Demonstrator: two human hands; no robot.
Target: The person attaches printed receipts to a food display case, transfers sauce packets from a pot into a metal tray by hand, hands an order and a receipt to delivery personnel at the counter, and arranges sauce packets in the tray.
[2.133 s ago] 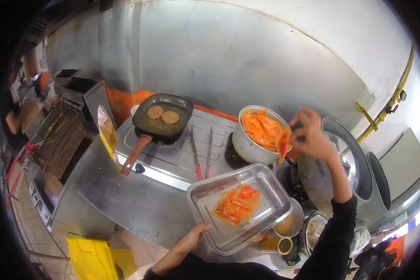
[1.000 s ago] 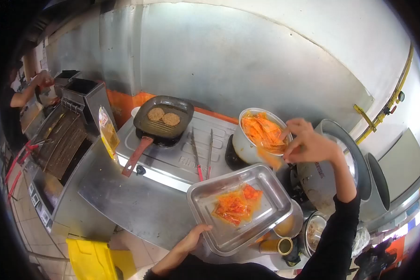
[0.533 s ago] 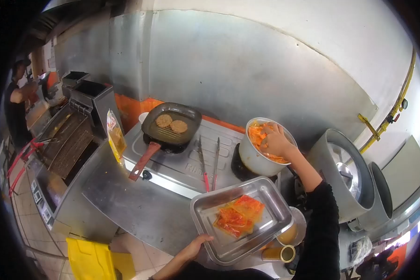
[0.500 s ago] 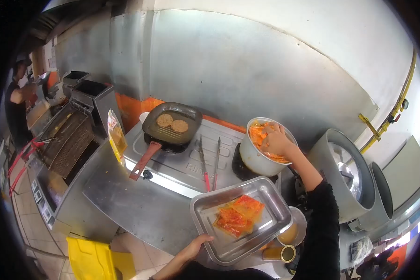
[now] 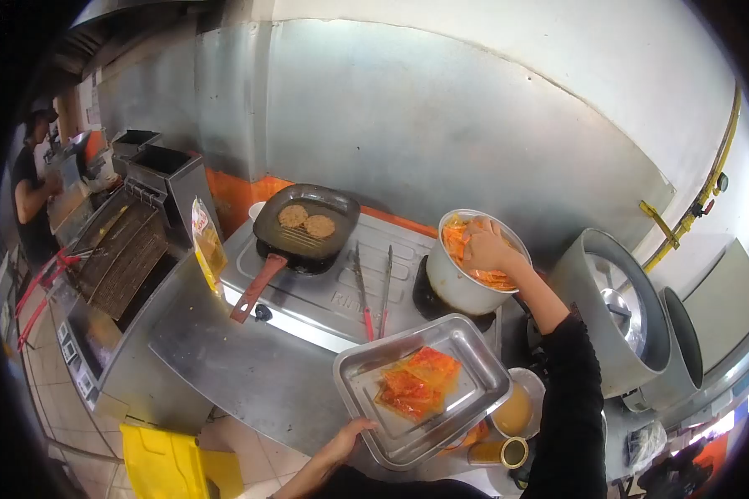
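Note:
My left hand grips the near left rim of a rectangular metal tray, with the thumb over the edge. Several flat orange-red pieces, shiny like clear plastic packets, lie on top of each other in the tray. My right hand reaches into a white pot, fingers curled down on orange strips of food; the fingertips are partly hidden among them. The pot stands on the right burner of the stove.
Two patties lie in a square grill pan on the left burner. Red-handled tongs rest between. Large pots stand right, and a bowl and a jar near the tray. A person stands far left.
The tray in my left hand has shifted slightly left, uncovering more of the bowl. My right hand has moved a little left within the pot. The person far left has lowered their arms.

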